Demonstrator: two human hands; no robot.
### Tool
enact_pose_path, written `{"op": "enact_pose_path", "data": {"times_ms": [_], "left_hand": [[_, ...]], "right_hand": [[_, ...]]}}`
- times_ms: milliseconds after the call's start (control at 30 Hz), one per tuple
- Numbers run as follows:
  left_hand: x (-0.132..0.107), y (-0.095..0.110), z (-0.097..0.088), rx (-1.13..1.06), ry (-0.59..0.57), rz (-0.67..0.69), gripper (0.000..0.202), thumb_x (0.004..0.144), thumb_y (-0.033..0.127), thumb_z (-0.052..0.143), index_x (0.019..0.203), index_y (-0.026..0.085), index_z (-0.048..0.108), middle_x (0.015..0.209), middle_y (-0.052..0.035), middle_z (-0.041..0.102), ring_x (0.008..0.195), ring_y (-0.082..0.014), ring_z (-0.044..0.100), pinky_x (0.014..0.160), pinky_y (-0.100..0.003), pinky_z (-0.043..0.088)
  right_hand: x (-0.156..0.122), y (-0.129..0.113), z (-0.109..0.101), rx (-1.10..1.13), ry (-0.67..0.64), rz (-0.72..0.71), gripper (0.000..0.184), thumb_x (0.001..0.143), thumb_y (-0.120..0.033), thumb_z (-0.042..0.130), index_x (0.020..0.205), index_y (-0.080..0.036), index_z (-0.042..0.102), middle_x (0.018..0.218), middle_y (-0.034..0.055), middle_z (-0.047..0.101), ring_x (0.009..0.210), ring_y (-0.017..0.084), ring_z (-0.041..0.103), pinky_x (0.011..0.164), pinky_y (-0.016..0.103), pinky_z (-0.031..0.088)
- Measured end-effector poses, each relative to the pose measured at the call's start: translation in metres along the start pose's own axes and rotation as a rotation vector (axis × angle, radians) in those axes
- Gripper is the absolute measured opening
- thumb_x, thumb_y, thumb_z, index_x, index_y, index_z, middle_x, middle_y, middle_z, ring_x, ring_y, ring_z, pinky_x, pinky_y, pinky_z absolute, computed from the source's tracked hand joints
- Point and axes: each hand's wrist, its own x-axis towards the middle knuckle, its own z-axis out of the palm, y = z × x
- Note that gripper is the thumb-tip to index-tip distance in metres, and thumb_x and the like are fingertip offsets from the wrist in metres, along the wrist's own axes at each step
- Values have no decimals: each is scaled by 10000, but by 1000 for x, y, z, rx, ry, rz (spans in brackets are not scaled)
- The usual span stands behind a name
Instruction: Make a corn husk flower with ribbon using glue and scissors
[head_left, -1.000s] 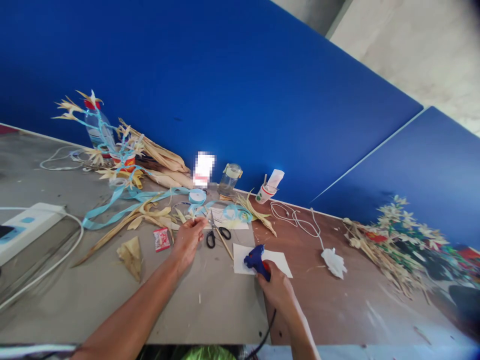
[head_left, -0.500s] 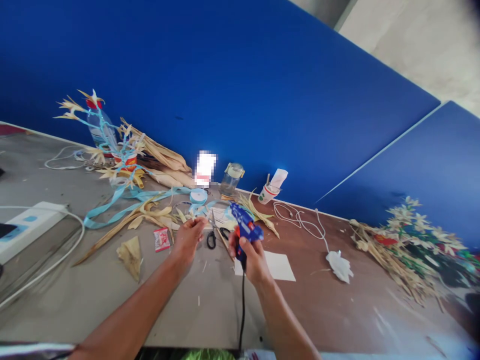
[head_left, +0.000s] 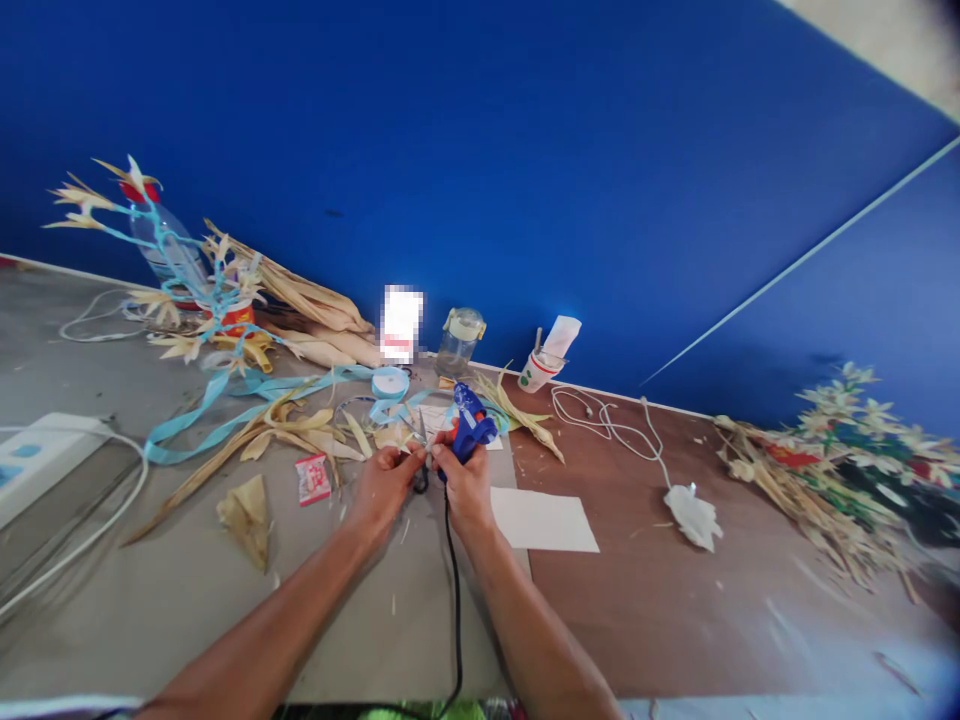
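My right hand (head_left: 463, 482) grips a blue glue gun (head_left: 470, 424), its nozzle pointing away and left, its black cord (head_left: 453, 590) running back toward me. My left hand (head_left: 384, 478) is closed in a pinch on a small pale piece, probably a bit of dried husk, right beside the gun hand. The two hands touch over the scissors, which they mostly hide. A white sheet of paper (head_left: 544, 520) lies just right of my right hand.
Dried corn husks (head_left: 300, 425), light blue ribbon (head_left: 217, 415) and a ribbon roll (head_left: 390, 382) lie left of the hands. A bottle with husk flowers (head_left: 161, 250), a glass jar (head_left: 457, 340), a paper cup (head_left: 536, 370), a white cable (head_left: 607, 420), a power strip (head_left: 34, 460) and a flower bundle (head_left: 840, 460) surround them.
My right hand lifted the glue gun off the white paper and carried it left to meet my left hand. The left hand stayed pinched in place. The camera tilted slightly.
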Motion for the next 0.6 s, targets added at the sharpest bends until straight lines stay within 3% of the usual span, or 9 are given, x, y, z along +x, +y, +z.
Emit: {"op": "enact_pose_path", "data": {"times_ms": [133, 333, 467, 600], "left_hand": [[-1, 1, -1, 91, -32, 60, 322, 604, 431, 749, 558, 147, 604, 494, 30, 474, 455, -74, 336, 459, -245, 210], [1, 13, -5, -45, 54, -4, 321, 553, 408, 785, 576, 165, 577, 511, 48, 477, 461, -71, 364, 455, -222, 260], [2, 15, -7, 13, -67, -47, 296, 541, 383, 789, 618, 146, 627, 562, 23, 538, 456, -63, 373, 438, -212, 259], [4, 10, -9, 60, -147, -65, 264, 534, 341, 799, 589, 144, 632, 517, 28, 512, 427, -61, 347, 417, -213, 229]], "right_hand": [[1, -1, 1, -57, 4, 23, 336, 643, -267, 689, 929, -180, 537, 675, -53, 555, 514, 82, 471, 538, 238, 438], [4, -8, -6, -153, -53, 40, 296, 641, -258, 660, 901, -173, 548, 658, -53, 552, 493, 80, 469, 484, 216, 404], [4, -8, -8, -285, -73, 57, 267, 639, -245, 654, 876, -171, 556, 674, -39, 561, 518, 90, 476, 505, 227, 419], [4, -5, -11, -346, -105, 22, 249, 664, -246, 635, 887, -178, 549, 730, -23, 575, 553, 102, 489, 536, 241, 431]]}}
